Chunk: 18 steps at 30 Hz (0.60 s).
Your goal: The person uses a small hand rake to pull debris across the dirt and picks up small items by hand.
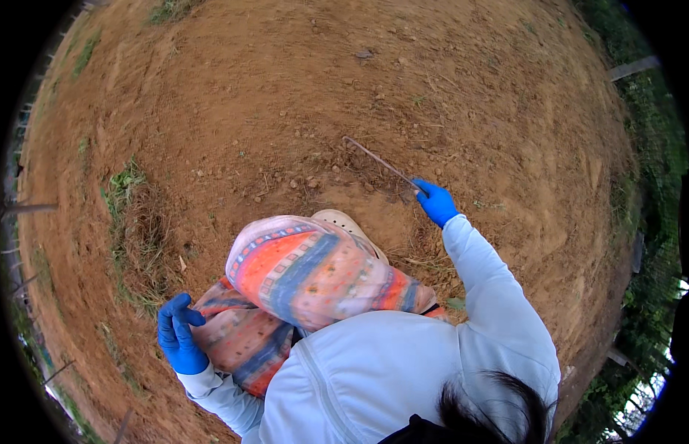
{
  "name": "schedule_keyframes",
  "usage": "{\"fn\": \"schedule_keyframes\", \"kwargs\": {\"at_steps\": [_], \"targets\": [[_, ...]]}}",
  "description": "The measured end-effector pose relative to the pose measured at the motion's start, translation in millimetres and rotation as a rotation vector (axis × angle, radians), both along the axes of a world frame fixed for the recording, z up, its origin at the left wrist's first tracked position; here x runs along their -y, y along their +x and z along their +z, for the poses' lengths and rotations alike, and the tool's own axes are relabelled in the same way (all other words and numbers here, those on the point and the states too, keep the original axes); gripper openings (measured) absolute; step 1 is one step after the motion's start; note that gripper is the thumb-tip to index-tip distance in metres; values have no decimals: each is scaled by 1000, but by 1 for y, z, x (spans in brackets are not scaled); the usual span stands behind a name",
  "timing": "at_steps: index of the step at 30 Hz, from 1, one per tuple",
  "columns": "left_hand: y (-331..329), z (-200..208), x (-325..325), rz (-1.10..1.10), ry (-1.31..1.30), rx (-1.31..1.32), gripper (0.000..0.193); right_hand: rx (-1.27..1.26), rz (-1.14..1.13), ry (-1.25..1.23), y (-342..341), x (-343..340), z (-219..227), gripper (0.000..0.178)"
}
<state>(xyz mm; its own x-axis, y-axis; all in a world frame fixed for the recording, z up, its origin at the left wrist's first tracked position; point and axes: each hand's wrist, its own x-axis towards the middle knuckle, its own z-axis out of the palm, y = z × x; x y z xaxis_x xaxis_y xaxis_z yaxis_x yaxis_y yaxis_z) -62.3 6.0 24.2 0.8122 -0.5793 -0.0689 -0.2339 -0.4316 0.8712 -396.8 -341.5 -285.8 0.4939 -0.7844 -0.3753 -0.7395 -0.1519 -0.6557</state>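
Note:
My right hand [436, 203], in a blue glove, is closed round the near end of a thin, straight, rod-like hand tool [381, 163]. The tool slants forward and left, its far tip at a patch of loose, crumbled soil [322, 174]; its exact kind does not show. Out at the left, my blue-gloved left hand [180, 333] hangs beside my bent knee. Its fingers are loosely bent and apart, with nothing visible in them. My legs, in patterned orange, pink and blue trousers [315, 274], are folded in front of me. One beige clog [352, 227] shows beyond the knee.
A heap of pulled grass and dry weeds [137, 229] lies left of my knees. Reddish-brown bare ground [285, 81] with small clods spreads ahead. Dry stalks [433, 270] lie below my right hand. Green bushes [651, 185] and posts edge the right side.

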Motion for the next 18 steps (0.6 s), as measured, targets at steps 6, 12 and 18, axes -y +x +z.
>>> {"fn": "schedule_keyframes", "kwargs": {"at_steps": [6,12,18], "targets": [[4,-5,5,-27,31,-1,30,17,-294,4,-128,-41,37,31],[-1,-2,23,-50,12,-21,31,335,-777,260,-59,7,26,35],[13,-14,-1,11,-82,-187,20,149,-560,-275,92,125,-29,34]]}}
